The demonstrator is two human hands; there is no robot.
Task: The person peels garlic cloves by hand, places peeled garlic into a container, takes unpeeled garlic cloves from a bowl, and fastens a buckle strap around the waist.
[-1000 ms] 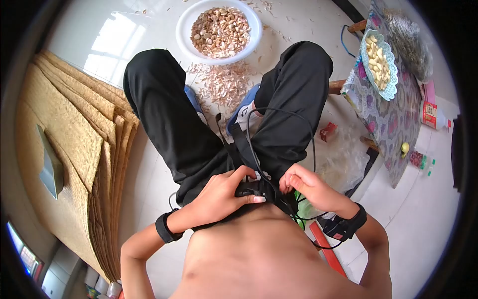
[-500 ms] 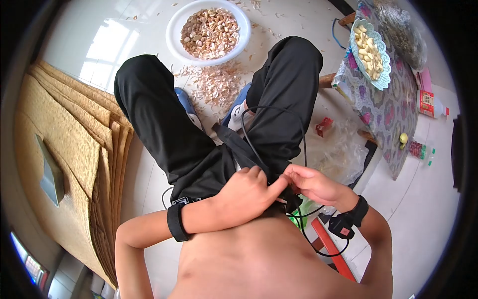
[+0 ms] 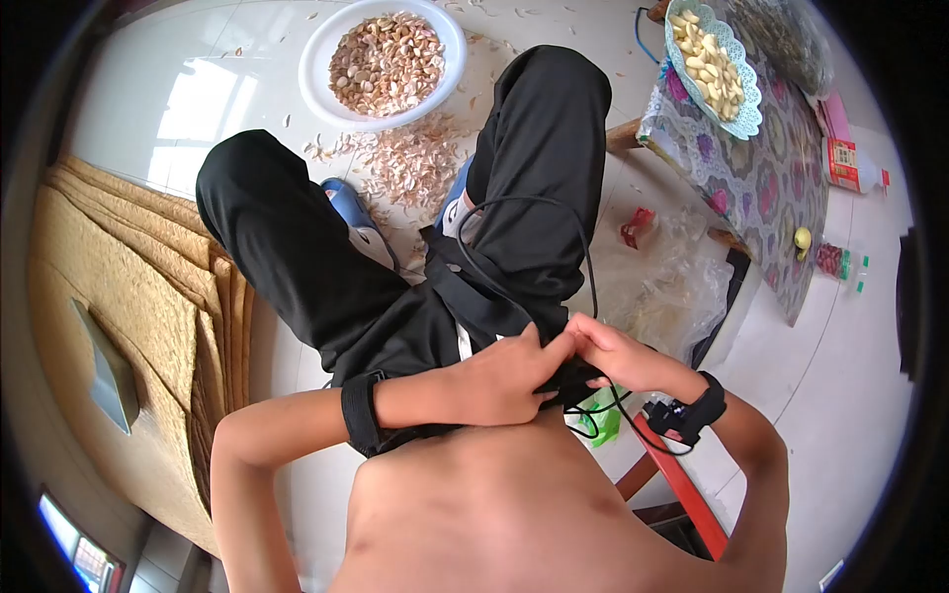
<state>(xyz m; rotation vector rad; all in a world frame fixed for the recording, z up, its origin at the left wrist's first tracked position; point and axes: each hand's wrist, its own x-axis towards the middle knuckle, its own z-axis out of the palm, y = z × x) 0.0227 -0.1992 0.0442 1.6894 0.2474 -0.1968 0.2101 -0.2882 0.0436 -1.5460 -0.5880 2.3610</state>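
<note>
At my waist, my left hand (image 3: 506, 381) is curled closed over a wide black strap (image 3: 474, 296) that lies across the lap of my black trousers (image 3: 539, 148). My right hand (image 3: 623, 356) meets it with fingers pinched together; dark material lies beneath, and what they grip is hidden. A thin black cable (image 3: 539, 201) loops over my thigh and runs under both hands. Each wrist wears a black band, and the right one carries a small black device (image 3: 672, 420).
A white basin (image 3: 311, 64) of unpeeled garlic cloves stands on the floor beyond scattered skins (image 3: 410, 168). At right, a blue dish (image 3: 748, 111) of peeled cloves rests on a patterned tablecloth (image 3: 761, 188). Folded tan mats (image 3: 129, 287) stand at left; a clear plastic bag (image 3: 672, 287) lies at right.
The view has shifted, so the basin and dish appear farther left and higher. Both hands remain together at the waist, with the left fingers slightly rearranged and the right wrist turned a little.
</note>
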